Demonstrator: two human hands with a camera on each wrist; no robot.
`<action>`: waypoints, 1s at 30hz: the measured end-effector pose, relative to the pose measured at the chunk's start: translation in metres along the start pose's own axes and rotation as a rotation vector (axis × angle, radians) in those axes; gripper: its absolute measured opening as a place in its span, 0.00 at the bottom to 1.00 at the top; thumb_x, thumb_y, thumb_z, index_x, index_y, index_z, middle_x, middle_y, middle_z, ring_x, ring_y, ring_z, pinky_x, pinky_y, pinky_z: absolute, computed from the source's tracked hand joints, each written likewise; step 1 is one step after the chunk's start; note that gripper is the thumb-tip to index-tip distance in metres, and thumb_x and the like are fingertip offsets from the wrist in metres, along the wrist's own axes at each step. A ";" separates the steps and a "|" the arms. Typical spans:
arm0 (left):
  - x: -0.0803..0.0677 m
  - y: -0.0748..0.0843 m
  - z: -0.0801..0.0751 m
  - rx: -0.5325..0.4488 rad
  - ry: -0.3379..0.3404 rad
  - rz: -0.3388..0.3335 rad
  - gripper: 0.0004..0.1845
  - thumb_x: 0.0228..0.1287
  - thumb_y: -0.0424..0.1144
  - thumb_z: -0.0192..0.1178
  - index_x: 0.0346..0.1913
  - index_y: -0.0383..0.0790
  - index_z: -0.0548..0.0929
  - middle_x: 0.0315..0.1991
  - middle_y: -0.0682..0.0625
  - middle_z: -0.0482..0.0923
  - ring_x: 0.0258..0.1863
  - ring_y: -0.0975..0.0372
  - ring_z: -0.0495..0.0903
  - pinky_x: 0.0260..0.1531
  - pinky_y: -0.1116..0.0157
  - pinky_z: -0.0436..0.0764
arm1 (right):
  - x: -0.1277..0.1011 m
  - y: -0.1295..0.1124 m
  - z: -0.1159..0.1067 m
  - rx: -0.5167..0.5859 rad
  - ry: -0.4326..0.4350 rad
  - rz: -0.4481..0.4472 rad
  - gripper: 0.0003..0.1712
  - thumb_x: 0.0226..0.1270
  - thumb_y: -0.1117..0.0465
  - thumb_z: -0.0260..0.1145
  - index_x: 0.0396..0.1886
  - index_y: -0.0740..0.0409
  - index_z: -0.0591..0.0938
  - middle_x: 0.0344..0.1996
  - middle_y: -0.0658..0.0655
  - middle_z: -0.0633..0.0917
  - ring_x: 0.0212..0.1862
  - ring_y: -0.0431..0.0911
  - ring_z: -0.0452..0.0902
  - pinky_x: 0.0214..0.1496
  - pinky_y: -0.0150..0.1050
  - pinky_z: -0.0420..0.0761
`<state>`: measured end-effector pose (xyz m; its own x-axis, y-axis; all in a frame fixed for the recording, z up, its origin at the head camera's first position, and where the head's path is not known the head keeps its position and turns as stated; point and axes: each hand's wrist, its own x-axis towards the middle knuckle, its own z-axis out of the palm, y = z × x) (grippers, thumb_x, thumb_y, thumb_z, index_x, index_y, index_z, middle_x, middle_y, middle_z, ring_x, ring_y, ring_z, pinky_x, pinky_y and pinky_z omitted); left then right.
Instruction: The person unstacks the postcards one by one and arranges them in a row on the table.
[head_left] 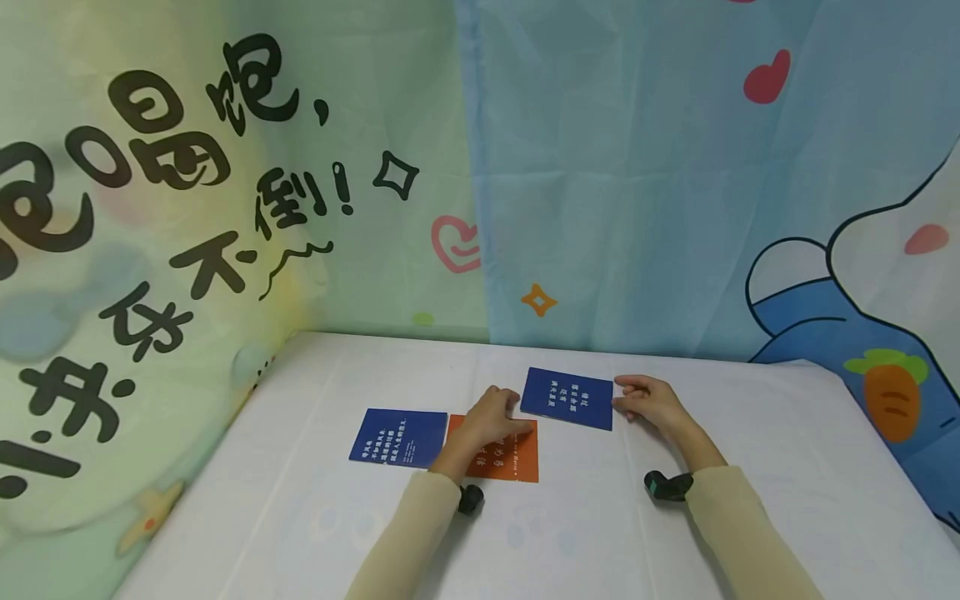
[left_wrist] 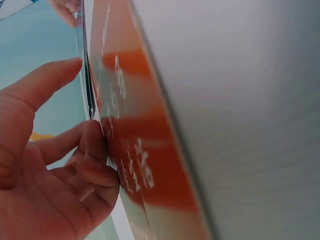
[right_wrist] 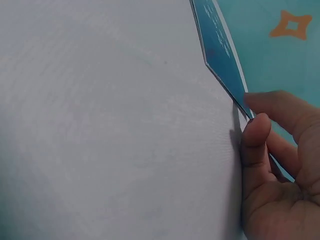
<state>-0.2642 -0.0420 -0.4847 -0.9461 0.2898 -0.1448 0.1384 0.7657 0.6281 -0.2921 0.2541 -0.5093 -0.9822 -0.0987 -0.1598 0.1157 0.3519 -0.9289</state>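
A blue card with white writing lies at the back of the white table. My right hand is at its right edge, thumb and forefinger a little apart; in the right wrist view the fingertips meet the corner of the blue card. My left hand is over an orange card and partly hides it. Its forefinger and thumb point towards the blue card's left edge with a gap between them. In the left wrist view, bent fingers rest against the orange card.
Another blue card with white writing lies left of the orange one. A white cloth covers the table. Behind it hangs a printed curtain with a cartoon figure at the right and large dark lettering on the left side.
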 end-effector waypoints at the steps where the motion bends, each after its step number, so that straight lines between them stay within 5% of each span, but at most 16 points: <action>1: 0.001 0.000 0.000 0.011 -0.001 0.000 0.31 0.58 0.47 0.69 0.61 0.34 0.76 0.40 0.48 0.71 0.37 0.60 0.70 0.40 0.65 0.73 | 0.000 -0.001 0.000 -0.019 0.002 0.003 0.32 0.63 0.69 0.66 0.64 0.77 0.67 0.35 0.54 0.75 0.25 0.36 0.74 0.30 0.30 0.79; 11: 0.009 0.002 0.001 0.030 0.034 0.006 0.25 0.59 0.43 0.69 0.57 0.37 0.78 0.43 0.47 0.77 0.40 0.58 0.76 0.44 0.63 0.77 | -0.001 -0.003 0.005 -0.085 0.030 0.016 0.29 0.65 0.66 0.64 0.63 0.75 0.70 0.35 0.55 0.72 0.23 0.37 0.74 0.28 0.30 0.77; 19: 0.013 -0.001 0.003 -0.008 0.070 -0.021 0.18 0.63 0.39 0.65 0.54 0.37 0.80 0.36 0.49 0.76 0.34 0.61 0.73 0.37 0.65 0.75 | -0.003 -0.002 0.007 -0.075 0.037 0.014 0.28 0.68 0.64 0.62 0.63 0.76 0.70 0.30 0.51 0.75 0.24 0.37 0.75 0.31 0.31 0.78; 30: 0.015 0.001 0.005 -0.028 0.099 -0.040 0.18 0.60 0.39 0.67 0.53 0.38 0.81 0.33 0.51 0.77 0.32 0.62 0.73 0.33 0.67 0.73 | -0.003 0.000 0.007 -0.080 0.050 0.006 0.28 0.69 0.63 0.62 0.65 0.73 0.70 0.35 0.54 0.77 0.27 0.38 0.75 0.33 0.30 0.79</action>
<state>-0.2771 -0.0339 -0.4898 -0.9753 0.1999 -0.0945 0.0931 0.7588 0.6446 -0.2877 0.2477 -0.5116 -0.9879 -0.0510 -0.1466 0.1112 0.4260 -0.8979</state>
